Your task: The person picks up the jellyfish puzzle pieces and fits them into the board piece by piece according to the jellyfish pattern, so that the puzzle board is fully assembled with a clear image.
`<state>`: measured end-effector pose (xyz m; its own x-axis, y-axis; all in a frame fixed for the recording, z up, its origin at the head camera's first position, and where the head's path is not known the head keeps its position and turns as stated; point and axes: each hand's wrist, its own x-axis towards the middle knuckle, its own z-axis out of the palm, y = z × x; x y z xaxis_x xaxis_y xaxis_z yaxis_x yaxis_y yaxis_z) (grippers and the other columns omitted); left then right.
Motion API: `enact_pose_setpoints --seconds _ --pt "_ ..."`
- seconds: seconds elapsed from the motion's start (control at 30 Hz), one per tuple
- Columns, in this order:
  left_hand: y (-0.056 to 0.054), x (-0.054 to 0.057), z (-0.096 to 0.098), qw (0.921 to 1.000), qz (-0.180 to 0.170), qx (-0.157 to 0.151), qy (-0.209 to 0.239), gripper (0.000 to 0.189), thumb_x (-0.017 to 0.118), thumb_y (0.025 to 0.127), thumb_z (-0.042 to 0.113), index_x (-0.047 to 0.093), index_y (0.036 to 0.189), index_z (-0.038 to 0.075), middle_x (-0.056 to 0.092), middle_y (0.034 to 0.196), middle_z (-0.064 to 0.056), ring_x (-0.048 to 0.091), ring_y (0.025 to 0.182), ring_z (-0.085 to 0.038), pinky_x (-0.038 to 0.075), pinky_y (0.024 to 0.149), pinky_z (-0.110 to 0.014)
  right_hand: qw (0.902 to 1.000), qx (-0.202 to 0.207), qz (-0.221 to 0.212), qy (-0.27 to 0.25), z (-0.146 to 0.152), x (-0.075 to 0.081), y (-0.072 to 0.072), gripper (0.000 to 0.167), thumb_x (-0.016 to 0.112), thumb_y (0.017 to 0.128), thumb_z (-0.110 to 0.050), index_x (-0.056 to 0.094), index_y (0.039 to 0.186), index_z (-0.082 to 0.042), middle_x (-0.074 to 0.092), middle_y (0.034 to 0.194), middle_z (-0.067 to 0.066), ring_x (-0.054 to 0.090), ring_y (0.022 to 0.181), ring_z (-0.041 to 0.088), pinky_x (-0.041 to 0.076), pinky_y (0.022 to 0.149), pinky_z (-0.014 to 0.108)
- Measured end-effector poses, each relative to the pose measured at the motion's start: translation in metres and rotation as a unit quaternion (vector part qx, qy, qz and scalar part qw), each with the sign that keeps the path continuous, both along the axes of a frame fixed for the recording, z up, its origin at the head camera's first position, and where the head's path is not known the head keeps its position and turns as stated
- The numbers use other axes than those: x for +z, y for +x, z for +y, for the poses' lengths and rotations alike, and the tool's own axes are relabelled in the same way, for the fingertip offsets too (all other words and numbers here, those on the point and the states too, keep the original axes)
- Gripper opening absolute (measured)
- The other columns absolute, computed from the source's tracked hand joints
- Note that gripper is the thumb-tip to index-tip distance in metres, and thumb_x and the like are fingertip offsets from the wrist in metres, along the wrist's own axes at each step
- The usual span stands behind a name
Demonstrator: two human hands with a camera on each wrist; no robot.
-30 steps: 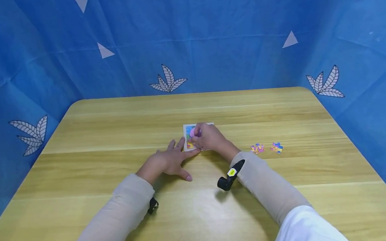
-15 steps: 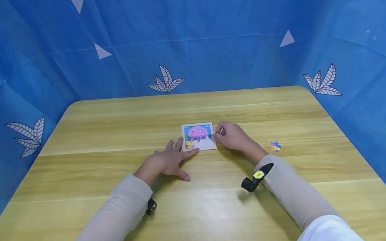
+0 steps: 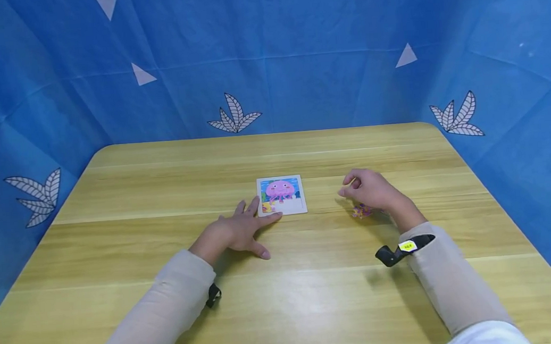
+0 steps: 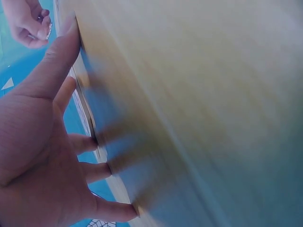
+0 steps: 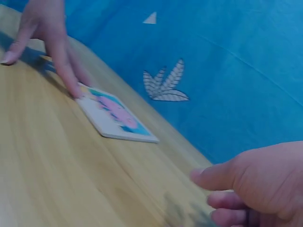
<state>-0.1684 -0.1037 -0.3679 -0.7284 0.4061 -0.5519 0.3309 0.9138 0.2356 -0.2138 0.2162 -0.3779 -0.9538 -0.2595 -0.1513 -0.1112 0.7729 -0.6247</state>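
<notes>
A jigsaw puzzle board (image 3: 280,188) with a white frame and a pink jellyfish picture lies flat on the table; its lower middle and lower right show bare white. My left hand (image 3: 241,232) touches the board's left and lower edges with spread fingers, the thumb resting on the tabletop. Right of the board, my right hand (image 3: 370,189) hovers above the table with fingers loosely curled. Nothing shows between its thumb and fingers in the right wrist view. Just below it are loose pink and yellow puzzle pieces (image 3: 362,210), partly covered by the hand.
The wooden table (image 3: 161,185) has rounded far corners. A blue cloth (image 3: 297,74) with white leaves and triangles hangs behind it and along both sides. Black wrist cameras sit on both forearms.
My right hand has left the puzzle board and moved right to the loose pieces, uncovering the jellyfish picture. The left hand keeps its place at the board's edge.
</notes>
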Motion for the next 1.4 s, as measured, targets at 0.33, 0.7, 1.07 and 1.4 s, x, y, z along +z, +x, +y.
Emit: enact_pose_setpoints --seconds 0.33,0.7,1.07,1.4 --pt "0.0 0.001 -0.001 1.0 -0.001 -0.003 0.002 0.09 0.068 0.075 0.058 0.013 0.146 0.051 -0.015 0.158 -0.007 -0.009 0.143 -0.041 0.012 0.101 -0.074 0.9987 0.04 -0.03 -0.003 0.03 -0.001 0.008 0.039 0.073 0.083 -0.023 0.062 0.113 0.001 0.065 0.1 0.011 0.058 0.089 0.021 0.047 0.076 0.034" --pt "0.0 0.0 -0.001 0.9999 0.002 -0.009 0.005 0.09 0.068 0.075 0.058 0.013 0.146 0.051 -0.016 0.158 -0.008 -0.008 0.143 -0.041 0.012 0.101 -0.074 0.9972 0.056 -0.05 0.004 0.046 -0.006 0.015 0.037 0.076 0.08 -0.022 0.062 0.106 -0.001 0.059 0.1 0.01 0.049 0.089 0.022 0.041 0.079 0.034" --pt "0.0 0.0 -0.001 1.0 0.001 -0.004 0.006 0.09 0.068 0.075 0.058 0.013 0.146 0.051 -0.015 0.158 -0.007 -0.008 0.143 -0.04 0.012 0.102 -0.073 0.996 0.074 -0.047 -0.016 0.047 -0.009 0.016 0.033 0.078 0.078 -0.022 0.062 0.1 -0.002 0.059 0.093 0.008 0.046 0.083 0.02 0.04 0.075 0.032" --pt "0.0 0.0 -0.001 1.0 -0.001 -0.005 0.003 0.09 0.068 0.075 0.058 0.012 0.146 0.051 -0.016 0.158 -0.007 -0.009 0.143 -0.04 0.011 0.102 -0.073 0.9962 0.071 -0.044 -0.022 0.047 -0.012 0.016 0.029 0.076 0.08 -0.019 0.062 0.099 -0.002 0.058 0.09 0.007 0.048 0.081 0.019 0.042 0.073 0.03"
